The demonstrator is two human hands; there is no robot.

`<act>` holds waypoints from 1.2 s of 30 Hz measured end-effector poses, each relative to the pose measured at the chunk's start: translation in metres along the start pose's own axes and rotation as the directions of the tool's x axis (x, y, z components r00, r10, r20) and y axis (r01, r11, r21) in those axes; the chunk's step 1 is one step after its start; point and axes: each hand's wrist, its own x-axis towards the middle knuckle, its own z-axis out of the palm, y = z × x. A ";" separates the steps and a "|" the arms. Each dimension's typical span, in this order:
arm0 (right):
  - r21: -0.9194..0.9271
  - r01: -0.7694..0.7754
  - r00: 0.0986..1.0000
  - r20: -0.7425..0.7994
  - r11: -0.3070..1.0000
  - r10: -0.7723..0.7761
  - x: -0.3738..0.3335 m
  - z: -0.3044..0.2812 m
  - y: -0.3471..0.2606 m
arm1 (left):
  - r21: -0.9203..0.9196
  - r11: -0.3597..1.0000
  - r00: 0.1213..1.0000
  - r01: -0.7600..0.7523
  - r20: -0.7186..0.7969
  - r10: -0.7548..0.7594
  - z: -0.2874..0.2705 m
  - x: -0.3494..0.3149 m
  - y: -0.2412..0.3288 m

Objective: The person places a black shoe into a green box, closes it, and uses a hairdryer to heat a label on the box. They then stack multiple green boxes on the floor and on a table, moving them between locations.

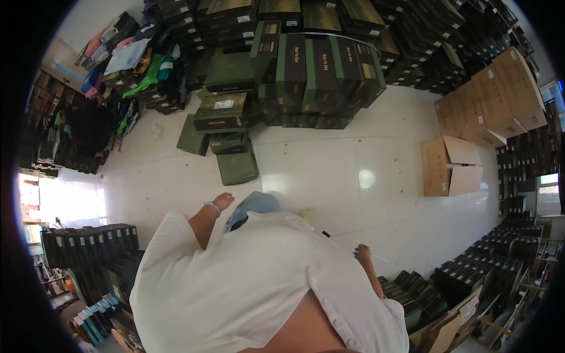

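Note:
My left hand (224,201), with a pale bracelet at the wrist, hangs beside my blue trouser leg. Its fingers are loosely apart and nothing shows in them. Nearest to it, a dark green shoe box (237,167) lies on the floor. My right hand (362,253) is down at my other side, away from any box. Its fingers are curled in, and I see nothing held. Just beyond the nearest box, a box with a white label (220,112) sits atop other green boxes. Behind them, tall green boxes (321,70) stand side by side in a bundle.
Brown cartons (494,97) stand at the right, with an open-flapped carton (438,167) in front. Clothes (132,62) are heaped on boxes at the far left. More boxes (88,238) line the left, and open-topped rows (412,294) lie near my right side. Pale tiled floor (318,170) lies between.

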 end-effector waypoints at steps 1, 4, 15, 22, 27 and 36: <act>0.098 -0.104 0.983 -0.139 0.990 0.117 -0.017 0.008 -0.064 | -0.132 0.991 0.995 -0.013 -0.098 0.000 -0.008 0.018 -0.007; 0.038 -0.018 0.969 -0.246 0.999 0.027 0.016 -0.026 -0.165 | -0.238 0.964 0.968 -0.115 -0.243 0.056 -0.042 0.068 0.025; -0.331 0.521 0.788 -0.168 0.787 -0.592 0.169 0.045 -0.542 | -0.465 0.841 0.718 -0.275 -0.681 -0.141 -0.316 0.256 0.225; -0.427 0.465 0.754 -0.268 0.776 -0.600 0.246 0.078 -0.702 | -0.426 0.901 0.619 -0.081 -0.730 -0.289 -0.413 0.376 0.277; -0.503 0.408 0.768 -0.263 0.762 -0.584 0.288 0.103 -0.749 | -0.502 0.865 0.686 -0.024 -0.638 -0.350 -0.434 0.416 0.292; -0.590 0.358 0.855 -0.104 0.723 -0.508 0.312 0.131 -0.787 | -0.446 0.894 0.776 0.049 -0.547 -0.316 -0.436 0.430 0.302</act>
